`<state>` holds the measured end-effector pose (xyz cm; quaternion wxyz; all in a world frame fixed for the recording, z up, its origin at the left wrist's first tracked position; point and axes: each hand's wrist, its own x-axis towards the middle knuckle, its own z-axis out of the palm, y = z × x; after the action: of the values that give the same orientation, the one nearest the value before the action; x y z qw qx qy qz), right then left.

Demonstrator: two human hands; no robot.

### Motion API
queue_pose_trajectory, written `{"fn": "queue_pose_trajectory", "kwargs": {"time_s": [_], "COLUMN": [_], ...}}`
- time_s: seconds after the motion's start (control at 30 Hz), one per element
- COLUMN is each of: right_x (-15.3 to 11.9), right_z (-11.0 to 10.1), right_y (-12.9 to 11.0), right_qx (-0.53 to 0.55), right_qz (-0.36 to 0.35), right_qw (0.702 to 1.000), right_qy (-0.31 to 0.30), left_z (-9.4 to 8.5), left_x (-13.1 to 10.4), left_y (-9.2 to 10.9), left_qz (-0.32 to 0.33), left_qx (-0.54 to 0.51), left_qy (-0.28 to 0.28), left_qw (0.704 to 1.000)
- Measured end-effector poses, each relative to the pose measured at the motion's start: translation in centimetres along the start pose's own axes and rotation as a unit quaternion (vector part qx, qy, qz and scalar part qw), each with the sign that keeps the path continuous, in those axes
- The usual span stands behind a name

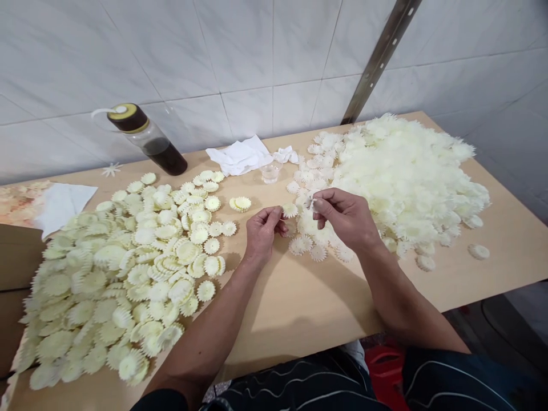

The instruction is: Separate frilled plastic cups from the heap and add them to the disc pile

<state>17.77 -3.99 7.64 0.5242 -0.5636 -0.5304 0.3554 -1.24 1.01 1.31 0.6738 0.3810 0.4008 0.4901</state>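
My left hand (262, 233) pinches the edge of a pale yellow flower-shaped disc (290, 210) with a toothed rim, held above the table. My right hand (345, 218) is closed in a pinch on a small whitish piece (311, 203), close to the disc; what kind of piece it is I cannot make out. Below and between the hands lie several whiter flower-shaped pieces (318, 252). On the left spreads a large heap of pale yellow toothed discs (158, 265). To the right rises a bigger pile of thin, pale petal pieces (398, 177).
A bottle of dark liquid (165, 154) stands at the back left. Crumpled white tissue (240, 155) and a small clear cup (270, 172) sit near the wall. A cardboard box (19, 274) borders the left side, and a metal strip (377, 63) runs up the tiled wall.
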Motion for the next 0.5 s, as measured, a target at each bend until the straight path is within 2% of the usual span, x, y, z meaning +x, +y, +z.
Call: {"fn": "queue_pose_trajectory", "kwargs": {"time_s": [0.1,0.2,0.27,0.4,0.5], "right_x": [-0.2,-0.4,-0.5,-0.5,-0.4], "right_z": [-1.7,-2.3,-1.8,0.3,1.3], "right_y": [-0.1,-0.5,-0.5,0.1,0.9], "right_qx": [-0.215,-0.295,-0.294,-0.264,-0.243], "right_qz": [-0.099,-0.144,-0.127,-0.056,-0.018], "right_qw": [0.971,0.943,0.945,0.963,0.970], "right_qy": [0.018,0.058,0.066,0.005,-0.014], "left_z": [0.0,0.0,0.1,0.3,0.2], "left_x": [0.0,-0.1,-0.3,-0.7,-0.9], "left_y": [0.0,0.0,0.0,-0.2,-0.4], "left_qz": [0.006,0.015,0.024,0.057,0.079], "left_qx": [-0.004,0.003,0.021,0.071,0.095], "left_qy": [-0.001,-0.005,-0.010,-0.035,-0.053], "left_qw": [1.000,1.000,0.999,0.995,0.991]}}
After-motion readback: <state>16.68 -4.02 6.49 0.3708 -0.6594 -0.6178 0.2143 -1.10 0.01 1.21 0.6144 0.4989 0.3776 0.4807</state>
